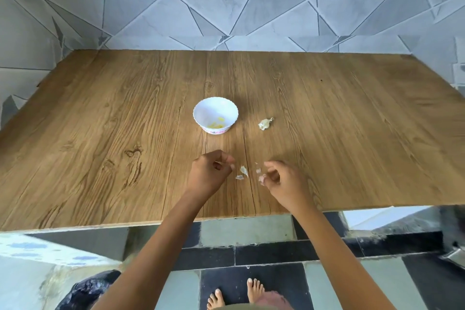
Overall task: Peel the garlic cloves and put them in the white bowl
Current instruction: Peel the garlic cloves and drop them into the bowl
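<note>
judging by the yellowish peeled cloves [217,124] in the white bowl [201,112], the job was partly done. the right hand [284,180] pinched a pale bit [261,178]; the left hand [210,175] was curled, on what i could not tell. one seemingly unpeeled garlic piece [265,123] lay on the desk [100,133] near the bowl, with skins [243,172] between the hands.

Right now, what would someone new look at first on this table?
Probably the small white scalloped bowl, mid-table on the brown wooden tabletop, with yellowish bits inside. Nearer the front edge, the left hand and right hand flank papery garlic skins; the right pinches a pale garlic clove.
</note>
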